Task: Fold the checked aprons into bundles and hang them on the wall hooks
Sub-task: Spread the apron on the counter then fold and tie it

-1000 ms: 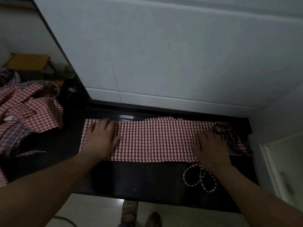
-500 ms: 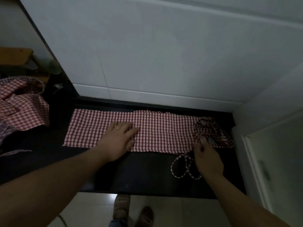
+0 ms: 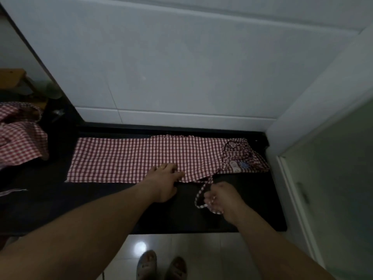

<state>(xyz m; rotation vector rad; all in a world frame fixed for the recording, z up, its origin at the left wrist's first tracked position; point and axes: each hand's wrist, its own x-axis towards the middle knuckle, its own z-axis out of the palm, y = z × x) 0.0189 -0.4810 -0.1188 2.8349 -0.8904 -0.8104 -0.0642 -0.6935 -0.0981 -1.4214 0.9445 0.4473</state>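
A red-and-white checked cloth apron (image 3: 125, 158) lies folded into a long, flat, slightly wrinkled strip on a glossy black countertop (image 3: 252, 199), its far edge close to the smooth white tiled wall (image 3: 181, 67). The strip's right end is bunched, with two small sewn labels (image 3: 239, 165) showing. The left hand (image 3: 163, 183) rests flat, fingers spread, on the strip's near edge. The right hand (image 3: 223, 198) is curled round a thin checked tie cord (image 3: 199, 194) looping off that edge. A crumpled heap of checked aprons (image 3: 20, 142) lies well apart at the left.
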